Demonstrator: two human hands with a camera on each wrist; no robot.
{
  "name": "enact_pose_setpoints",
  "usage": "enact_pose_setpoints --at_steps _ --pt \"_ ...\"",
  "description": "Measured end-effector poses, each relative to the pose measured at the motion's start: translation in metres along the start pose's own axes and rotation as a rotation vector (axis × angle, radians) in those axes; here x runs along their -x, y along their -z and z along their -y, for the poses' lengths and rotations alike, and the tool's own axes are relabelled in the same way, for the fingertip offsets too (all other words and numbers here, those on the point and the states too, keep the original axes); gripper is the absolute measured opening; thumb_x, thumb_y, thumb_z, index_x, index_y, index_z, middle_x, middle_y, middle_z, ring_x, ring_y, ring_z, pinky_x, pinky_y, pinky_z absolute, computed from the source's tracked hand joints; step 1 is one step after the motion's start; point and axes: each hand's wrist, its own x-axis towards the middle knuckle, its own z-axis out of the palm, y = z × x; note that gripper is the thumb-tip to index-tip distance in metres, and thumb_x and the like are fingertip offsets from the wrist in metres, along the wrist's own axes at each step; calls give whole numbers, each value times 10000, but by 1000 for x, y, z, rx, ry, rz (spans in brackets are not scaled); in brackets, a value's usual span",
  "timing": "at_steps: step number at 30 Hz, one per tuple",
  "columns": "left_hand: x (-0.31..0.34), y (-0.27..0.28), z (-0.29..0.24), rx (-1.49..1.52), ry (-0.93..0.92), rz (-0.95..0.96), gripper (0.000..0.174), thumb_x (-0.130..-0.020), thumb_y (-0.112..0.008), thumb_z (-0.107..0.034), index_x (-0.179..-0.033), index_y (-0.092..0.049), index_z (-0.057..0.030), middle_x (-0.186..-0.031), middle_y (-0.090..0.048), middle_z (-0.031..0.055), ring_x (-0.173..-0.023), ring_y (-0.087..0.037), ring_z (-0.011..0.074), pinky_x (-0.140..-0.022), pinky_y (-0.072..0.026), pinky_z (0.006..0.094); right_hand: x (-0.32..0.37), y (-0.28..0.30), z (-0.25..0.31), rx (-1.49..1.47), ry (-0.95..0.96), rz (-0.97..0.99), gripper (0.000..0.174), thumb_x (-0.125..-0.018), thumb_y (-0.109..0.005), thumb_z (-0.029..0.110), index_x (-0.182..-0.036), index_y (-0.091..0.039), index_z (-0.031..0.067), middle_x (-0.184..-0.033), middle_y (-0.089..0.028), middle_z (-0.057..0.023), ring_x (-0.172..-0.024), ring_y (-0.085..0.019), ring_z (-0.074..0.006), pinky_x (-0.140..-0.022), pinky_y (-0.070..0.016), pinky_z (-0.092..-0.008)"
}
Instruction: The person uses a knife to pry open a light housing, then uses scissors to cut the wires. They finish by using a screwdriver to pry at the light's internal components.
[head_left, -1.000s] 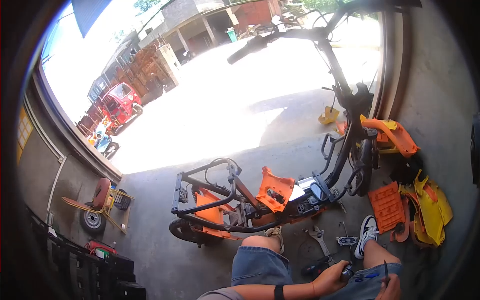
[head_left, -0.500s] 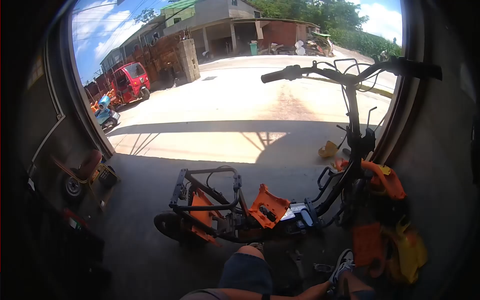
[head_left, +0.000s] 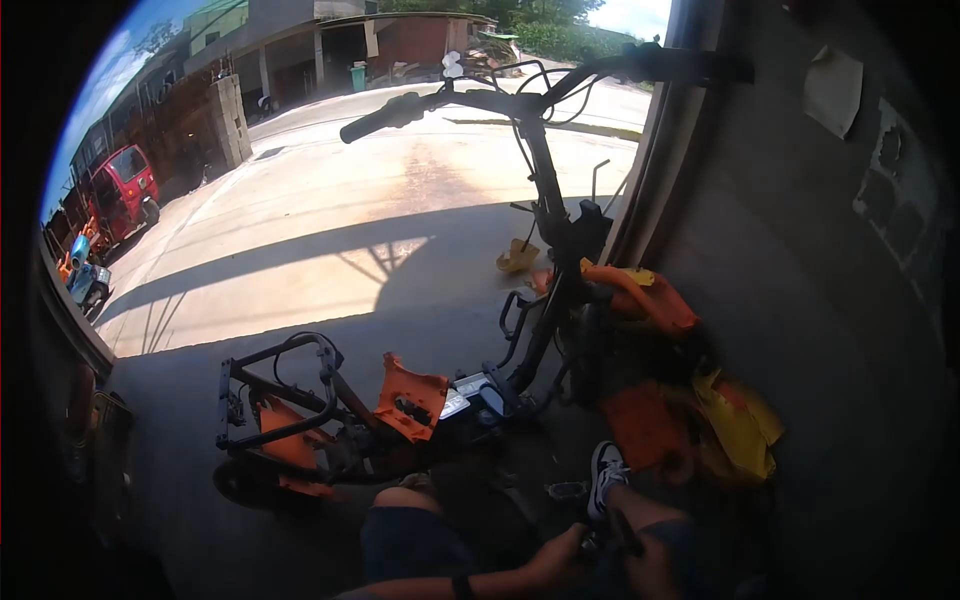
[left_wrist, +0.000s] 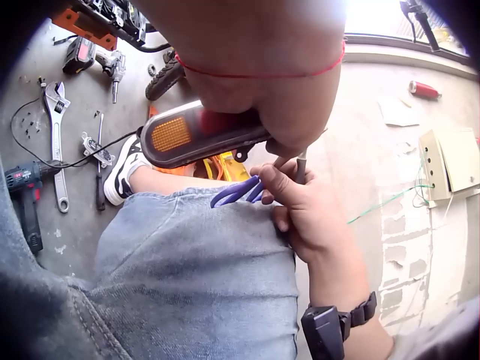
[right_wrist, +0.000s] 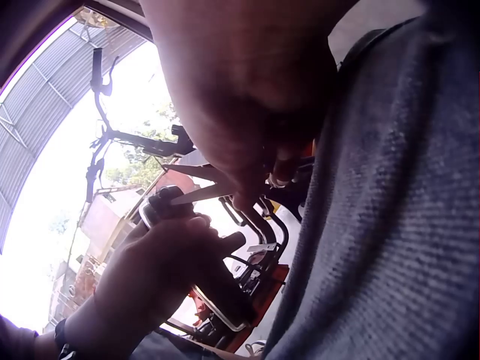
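In the left wrist view, my left hand grips a tail light with an amber and red lens in a dark housing. A thin cable runs off its end. My right hand is just below it over the denim-covered thigh, with blue handles at its fingertips. Two pointed blades of scissors stick out, spread, from my right hand in the right wrist view, near the light. Low in the head view, both hands are close together, the left hand beside the right hand.
A stripped scooter frame stands ahead, with an orange panel on it. Yellow and orange panels lie at the right. On the floor are an adjustable wrench, a cordless drill and an impact driver.
The head view has swung to the right, so the scooter and doorway sit further left. Both hands, nearly out of view half a second ago, show again low in the frame.
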Motion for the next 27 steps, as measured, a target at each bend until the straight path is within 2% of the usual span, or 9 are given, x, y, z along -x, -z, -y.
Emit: enact_pose_setpoints --at_steps 4,6,7,9,10,11,16,18,27 --pt "-16 7 3 7 161 135 549 -804 -718 -130 -1271 -471 21 -1082 -651 257 -1073 -647 422 -883 -515 440 -2 0 3 7 -78 44 330 -810 -710 94 -1109 -627 -20 -1028 -631 -291 -976 -614 -464 -842 -498 -487" --pt "-21 6 13 10 173 53 583 -796 -717 -133 -1290 -450 20 -1079 -671 265 -1083 -660 414 -882 -527 441 1 3 12 36 -13 15 316 -801 -712 87 -1090 -618 2 -992 -623 -255 -956 -622 -432 -811 -501 -463" --pt "-24 11 7 -43 191 60 631 -815 -757 -172 -1311 -421 23 -1103 -660 232 -1057 -680 306 -879 -535 391 1 6 16 69 55 -7 304 -792 -715 80 -1071 -608 23 -956 -615 -219 -935 -630 -400 -781 -504 -439" --pt "-28 14 8 -52 171 74 660 -803 -781 -187 -1309 -413 23 -1101 -657 239 -1046 -681 322 -876 -541 389 8 10 -4 213 205 -106 328 -836 -673 107 -1134 -585 0 -1033 -603 -267 -856 -629 -415 -714 -500 -465" --pt "-27 19 -8 4 183 73 588 -789 -736 -120 -1280 -439 7 -1146 -643 259 -1098 -658 377 -898 -522 411 17 22 11 187 133 -109 336 -878 -639 104 -1181 -544 -5 -1136 -551 -278 -952 -600 -442 -768 -496 -478" --pt "-29 14 8 -44 128 45 579 -795 -751 -126 -1263 -440 12 -1126 -645 244 -1081 -666 349 -887 -525 395 21 37 25 158 47 -109 343 -920 -605 101 -1228 -502 -10 -1239 -499 -290 -1048 -571 -468 -822 -492 -492" --pt "-35 17 18 -107 20 65 604 -820 -792 -128 -1259 -405 21 -1004 -670 119 -886 -682 171 -767 -555 326 59 83 59 156 -206 117 196 -968 -559 123 -1092 -521 -24 -878 -641 -261 -809 -646 -449 -714 -509 -511" --pt "-41 20 33 -7 105 127 640 -837 -788 -65 -1294 -348 19 -1037 -660 80 -897 -667 139 -765 -564 284 67 79 58 69 -180 412 162 -963 -568 126 -1025 -521 -16 -765 -645 -233 -709 -652 -434 -642 -510 -507" --pt "-50 27 26 174 201 184 664 -863 -740 -39 -1353 -298 41 -1135 -632 139 -960 -683 191 -801 -578 307 77 0 40 -56 -102 289 115 -923 -549 105 -922 -527 -7 -682 -657 -225 -627 -679 -408 -554 -539 -500"
